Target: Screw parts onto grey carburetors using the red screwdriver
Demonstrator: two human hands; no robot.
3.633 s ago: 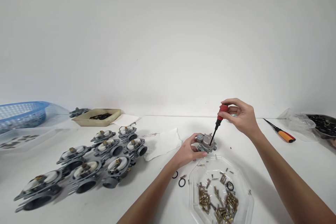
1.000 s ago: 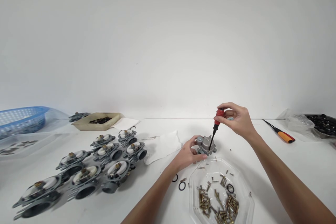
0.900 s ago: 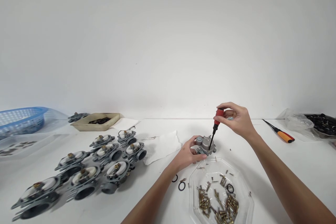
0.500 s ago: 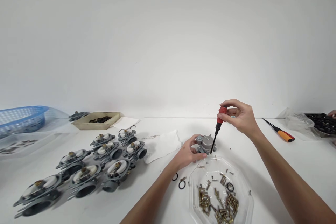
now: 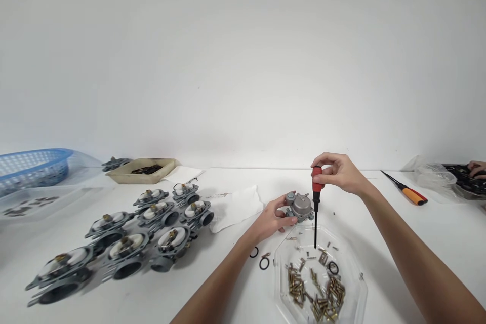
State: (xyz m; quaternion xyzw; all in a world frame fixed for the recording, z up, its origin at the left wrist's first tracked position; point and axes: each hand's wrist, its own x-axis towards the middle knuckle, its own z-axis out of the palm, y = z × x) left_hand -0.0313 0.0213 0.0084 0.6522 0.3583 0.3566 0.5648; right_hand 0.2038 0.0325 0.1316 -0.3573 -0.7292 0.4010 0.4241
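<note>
My left hand (image 5: 271, 218) grips a small grey carburetor part (image 5: 299, 206) and steadies it on the white table. My right hand (image 5: 338, 172) pinches the red handle of a small screwdriver (image 5: 316, 197). The tool hangs upright, with its black tip down inside a clear octagonal tray (image 5: 357, 283). Several small brass screws (image 5: 317, 293) and a black O-ring (image 5: 333, 268) lie in that tray.
Several grey carburetor bodies (image 5: 125, 240) lie in rows at the left. Two black O-rings (image 5: 263, 263) lie by my left forearm, with a white cloth (image 5: 237, 205) behind. A blue basket (image 5: 34, 167), a beige tray (image 5: 140, 170), an orange-handled screwdriver (image 5: 412, 195) and another person's hand (image 5: 476, 167) sit farther back.
My right hand lifted the screwdriver off the grey part and swung it right and down, so its tip now points into the clear tray. Another person's hand came in at far right.
</note>
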